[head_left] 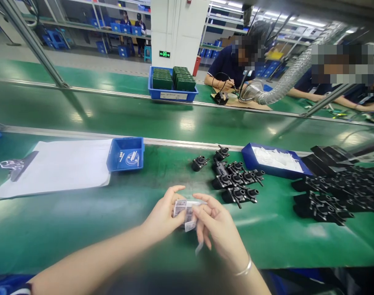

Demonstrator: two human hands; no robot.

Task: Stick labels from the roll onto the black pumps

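Observation:
Low over the green bench, my left hand [165, 213] is closed around a small roll of printed labels [180, 208], its thumb pressed on the near side. My right hand [216, 221] meets it from the right, thumb and forefinger pinching the label strip at the roll's edge. One label [190, 225] sticks out below the fingers. A pale, translucent tail of the strip [199, 248] dangles under my right hand. Beyond my hands stand several black plastic parts with round ports [236, 178], and a single one [200, 163] sits apart from them. Neither hand touches these parts.
A clipboard with white paper [66, 168] and a small blue tray [125, 166] lie left. Right are a blue box of white pieces [275, 160] and many more black parts [325, 205]. Behind the rail, a blue bin [173, 95] holds green boards; co-workers [226, 61] sit there.

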